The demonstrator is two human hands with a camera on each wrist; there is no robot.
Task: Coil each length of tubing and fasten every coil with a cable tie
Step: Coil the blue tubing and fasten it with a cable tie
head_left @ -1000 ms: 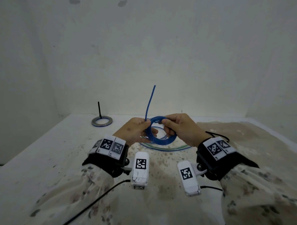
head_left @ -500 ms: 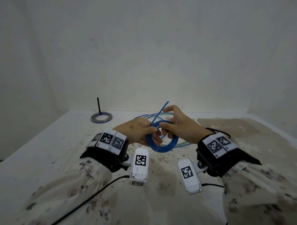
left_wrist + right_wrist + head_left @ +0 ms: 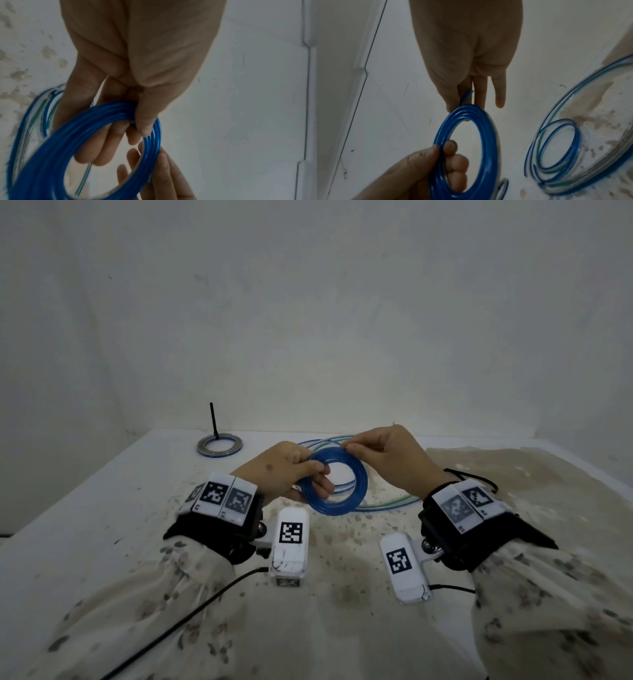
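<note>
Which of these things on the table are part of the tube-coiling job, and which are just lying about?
Part of the job:
- blue tubing coil, held by left hand and right hand
- loose tubing on the table
- finished coil with black cable tie

Lying about:
- nothing visible

My left hand (image 3: pixel 287 470) grips the blue coil (image 3: pixel 356 498) between thumb and curled fingers; my right hand (image 3: pixel 387 455) pinches its far edge, both raised.

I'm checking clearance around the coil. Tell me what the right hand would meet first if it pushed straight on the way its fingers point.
The right hand points leftward at the left hand. It already pinches the blue coil, so beyond that it would likely meet the left hand's fingers; depth is unclear.
</note>
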